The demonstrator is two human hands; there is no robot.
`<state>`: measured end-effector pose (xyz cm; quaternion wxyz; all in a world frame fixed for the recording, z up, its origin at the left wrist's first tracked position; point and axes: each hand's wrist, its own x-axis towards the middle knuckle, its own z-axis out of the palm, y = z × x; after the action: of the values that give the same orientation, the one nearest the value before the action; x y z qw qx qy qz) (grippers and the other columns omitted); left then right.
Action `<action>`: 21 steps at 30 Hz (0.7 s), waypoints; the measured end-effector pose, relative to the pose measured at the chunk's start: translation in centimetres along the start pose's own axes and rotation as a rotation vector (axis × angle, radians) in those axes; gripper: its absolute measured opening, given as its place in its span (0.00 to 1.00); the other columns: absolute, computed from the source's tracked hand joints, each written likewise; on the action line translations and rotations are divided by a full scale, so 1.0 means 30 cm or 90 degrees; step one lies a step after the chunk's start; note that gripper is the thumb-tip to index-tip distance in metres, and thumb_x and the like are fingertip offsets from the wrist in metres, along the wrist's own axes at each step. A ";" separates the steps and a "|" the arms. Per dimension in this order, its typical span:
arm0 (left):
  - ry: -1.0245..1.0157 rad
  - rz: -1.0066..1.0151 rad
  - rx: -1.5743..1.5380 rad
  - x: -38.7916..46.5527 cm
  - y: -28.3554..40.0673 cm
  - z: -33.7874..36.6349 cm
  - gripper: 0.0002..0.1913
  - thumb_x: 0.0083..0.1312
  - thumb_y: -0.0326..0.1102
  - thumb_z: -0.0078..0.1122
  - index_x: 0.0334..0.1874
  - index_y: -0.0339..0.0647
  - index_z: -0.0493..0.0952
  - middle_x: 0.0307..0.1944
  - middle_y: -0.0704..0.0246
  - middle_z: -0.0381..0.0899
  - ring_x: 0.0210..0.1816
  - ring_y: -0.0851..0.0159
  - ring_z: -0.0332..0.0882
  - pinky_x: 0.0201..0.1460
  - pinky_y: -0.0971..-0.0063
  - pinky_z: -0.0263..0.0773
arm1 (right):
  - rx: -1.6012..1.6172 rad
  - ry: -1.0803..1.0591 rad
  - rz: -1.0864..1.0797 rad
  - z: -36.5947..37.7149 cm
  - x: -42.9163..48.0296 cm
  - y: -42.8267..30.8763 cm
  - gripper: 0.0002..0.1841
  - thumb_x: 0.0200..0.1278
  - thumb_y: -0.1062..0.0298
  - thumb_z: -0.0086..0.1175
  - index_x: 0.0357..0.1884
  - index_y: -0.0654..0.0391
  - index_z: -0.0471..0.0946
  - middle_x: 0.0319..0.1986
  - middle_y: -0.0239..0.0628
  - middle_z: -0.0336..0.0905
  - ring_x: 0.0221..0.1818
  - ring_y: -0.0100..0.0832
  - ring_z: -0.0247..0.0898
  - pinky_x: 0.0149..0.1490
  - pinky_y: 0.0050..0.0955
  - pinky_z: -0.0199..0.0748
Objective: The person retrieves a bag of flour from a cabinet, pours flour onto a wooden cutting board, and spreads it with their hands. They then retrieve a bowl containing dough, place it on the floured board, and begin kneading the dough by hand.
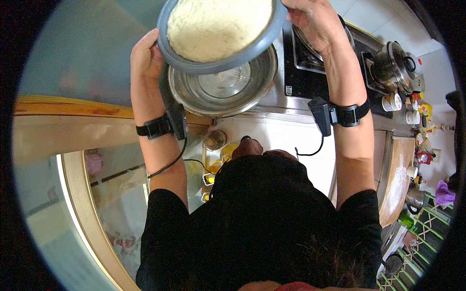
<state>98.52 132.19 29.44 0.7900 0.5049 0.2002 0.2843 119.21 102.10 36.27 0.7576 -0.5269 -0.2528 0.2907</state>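
A grey-blue bowl [214, 68] is held up between my two hands, partly cut off by the top of the view. In it lies a large mass of pale dough [218, 29] with a smooth, rounded surface. My left hand [146, 54] grips the bowl's left rim, thumb on the outer edge. On the opposite side my right hand [309, 20] holds the right rim, its fingers partly out of view. Below the raised bowl sits a wide stainless steel basin [255, 91], whose far part the bowl hides. Something clear and shiny shows on the basin's bottom.
Right of the basin is a black gas hob [304, 83], with a lidded steel pot [391, 69] farther right. A floured wooden board [397, 182] lies on the right-hand counter beside several jars. Several bottles of yellow oil [227, 151] stand on the floor near my feet.
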 end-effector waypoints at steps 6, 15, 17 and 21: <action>0.003 -0.070 0.050 0.000 -0.060 -0.092 0.09 0.66 0.31 0.53 0.40 0.31 0.78 0.38 0.65 0.81 0.39 0.66 0.78 0.46 0.72 0.72 | -0.159 0.020 0.036 0.067 0.018 0.068 0.13 0.62 0.71 0.55 0.47 0.64 0.79 0.38 0.38 0.80 0.40 0.28 0.75 0.44 0.26 0.76; 0.040 -0.123 0.104 -0.120 -0.133 -0.057 0.13 0.66 0.30 0.54 0.46 0.26 0.77 0.42 0.61 0.81 0.42 0.64 0.78 0.47 0.71 0.71 | 0.031 0.073 0.230 -0.046 -0.157 0.252 0.15 0.57 0.80 0.48 0.47 0.68 0.76 0.39 0.38 0.78 0.34 0.25 0.75 0.39 0.23 0.79; 0.050 -0.146 0.110 -0.181 -0.144 -0.023 0.13 0.66 0.29 0.53 0.47 0.25 0.76 0.42 0.62 0.81 0.42 0.64 0.78 0.47 0.72 0.71 | 0.075 0.090 0.238 -0.066 -0.190 0.264 0.14 0.55 0.81 0.50 0.44 0.68 0.76 0.38 0.37 0.78 0.35 0.25 0.76 0.39 0.24 0.79; 0.090 -0.156 0.142 -0.159 -0.181 0.066 0.14 0.66 0.32 0.53 0.47 0.27 0.76 0.42 0.63 0.80 0.42 0.65 0.78 0.46 0.72 0.71 | -0.004 0.106 0.277 -0.143 -0.291 0.254 0.18 0.57 0.80 0.51 0.50 0.73 0.74 0.38 0.41 0.78 0.38 0.29 0.78 0.44 0.29 0.81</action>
<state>97.43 125.95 25.43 0.7418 0.5401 0.3457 0.1964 114.70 95.24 27.03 0.6937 -0.5934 -0.0704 0.4022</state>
